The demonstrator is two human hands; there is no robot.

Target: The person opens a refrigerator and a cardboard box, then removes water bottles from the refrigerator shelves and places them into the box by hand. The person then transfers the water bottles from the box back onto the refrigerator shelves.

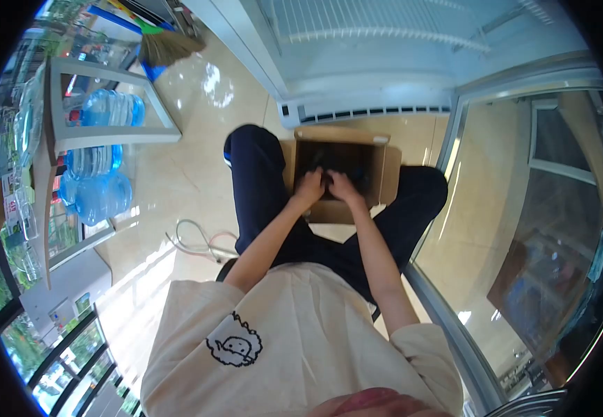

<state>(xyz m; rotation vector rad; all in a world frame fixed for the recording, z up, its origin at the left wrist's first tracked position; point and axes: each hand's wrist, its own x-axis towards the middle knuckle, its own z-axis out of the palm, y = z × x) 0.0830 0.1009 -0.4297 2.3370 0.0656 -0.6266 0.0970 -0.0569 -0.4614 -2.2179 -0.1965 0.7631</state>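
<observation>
An open cardboard box [389,175] stands on the floor between the person's knees, its flaps folded outward. Both hands reach down into it, close together. My left hand [310,185] is closed, with its fingertips lost in the dark inside. Beside it, my right hand [342,186] is closed too, its thumb side toward the left hand. Whatever the fingers grip is too dark to name. Dark shapes show in the box around the hands, but their kind cannot be made out.
A fridge with wire shelves [378,28] stands open just beyond the box. Its glass door [524,208] swings out on the right. Large blue water bottles [100,194] and a table [51,160] are at left. A broom [166,45] and hose-like cords [201,240] lie nearby.
</observation>
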